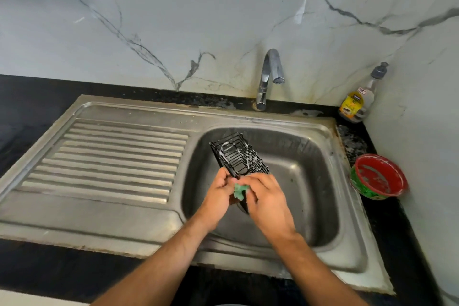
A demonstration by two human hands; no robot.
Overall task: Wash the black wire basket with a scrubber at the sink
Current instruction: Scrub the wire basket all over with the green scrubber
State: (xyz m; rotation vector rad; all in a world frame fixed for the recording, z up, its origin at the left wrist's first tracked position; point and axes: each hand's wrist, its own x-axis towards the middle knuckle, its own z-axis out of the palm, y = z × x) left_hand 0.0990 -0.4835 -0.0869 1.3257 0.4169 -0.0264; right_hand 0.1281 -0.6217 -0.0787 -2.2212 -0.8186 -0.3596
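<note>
A black wire basket (pixel 238 155), streaked with white foam, is held tilted over the steel sink bowl (pixel 310 181). My left hand (pixel 218 194) grips the basket's near end, fingers curled round its frame. My right hand (pixel 265 196) holds a green scrubber (pixel 239 190) against the basket's near edge, between the two hands. The lowest part of the basket is hidden behind my hands.
A chrome tap (pixel 268 74) stands behind the bowl, with no water running. A ribbed steel drainboard (pixel 111 156) lies to the left. A soap bottle (pixel 360 97) stands in the back right corner, and a red and green bowl (pixel 380 176) sits on the black counter at right.
</note>
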